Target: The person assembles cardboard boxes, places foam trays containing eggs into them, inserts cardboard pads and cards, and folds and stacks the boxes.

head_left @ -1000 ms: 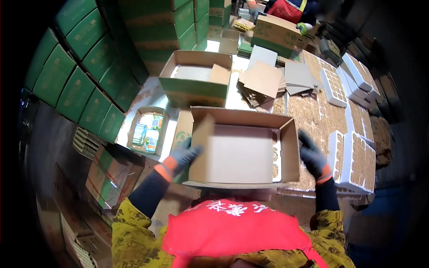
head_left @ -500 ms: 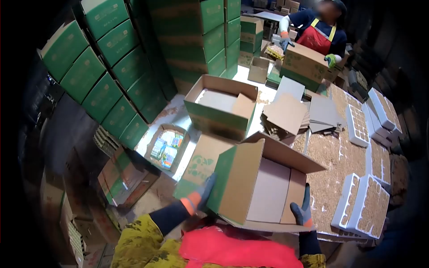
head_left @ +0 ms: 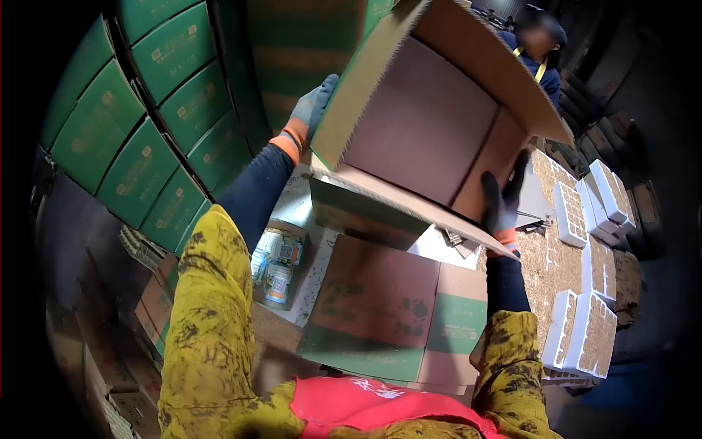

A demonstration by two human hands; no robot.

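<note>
An open cardboard box [head_left: 424,117], green outside and brown inside, is raised in front of me and tilted so that its inside faces me. My left hand [head_left: 311,113], in a grey and orange glove, grips its left side. At the lower right side, my right hand [head_left: 504,201] holds the box edge with the thumb toward the inside. Under the raised box stands another green box [head_left: 365,212], partly hidden. Nearer to me lies a folded flat carton [head_left: 380,307] with green print.
Tall stacks of green boxes [head_left: 146,124] rise at the left. A small box of packets [head_left: 278,267] stands on the table. White foam trays [head_left: 589,329] lie at the right beside grainy brown material [head_left: 540,271]. Another person [head_left: 537,51] is at the back right.
Both hands have lifted the open box up and forward, away from my body. The flat carton beneath now shows more fully. The other person is now partly hidden behind the box.
</note>
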